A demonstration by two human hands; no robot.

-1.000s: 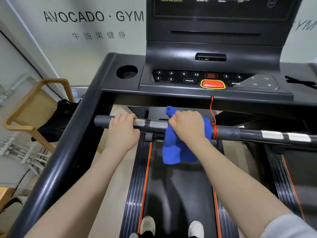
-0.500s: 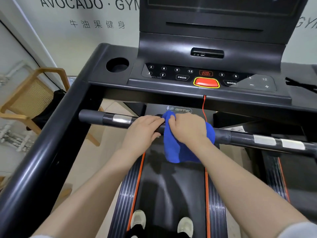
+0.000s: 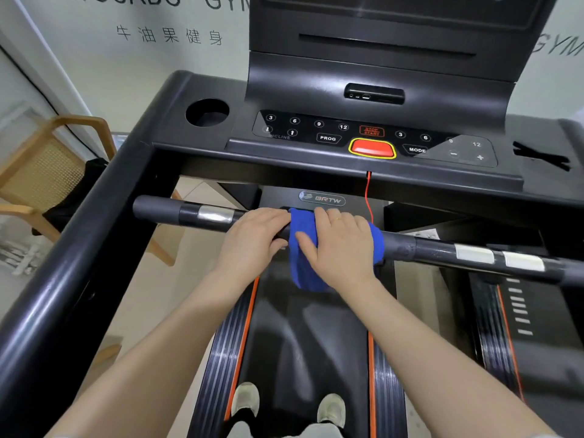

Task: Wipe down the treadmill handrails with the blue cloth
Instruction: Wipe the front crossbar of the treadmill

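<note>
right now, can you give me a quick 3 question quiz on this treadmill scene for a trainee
1. True or false: the blue cloth is draped over the front crossbar, under the right hand.
2. What does the left hand hold? A) the red cord B) the crossbar beside the cloth C) the wooden chair
3. Fill in: the silver sensor plate nearest the left hand lies to that hand's ____ side.

Key: 1 true; 2 B; 3 left
</note>
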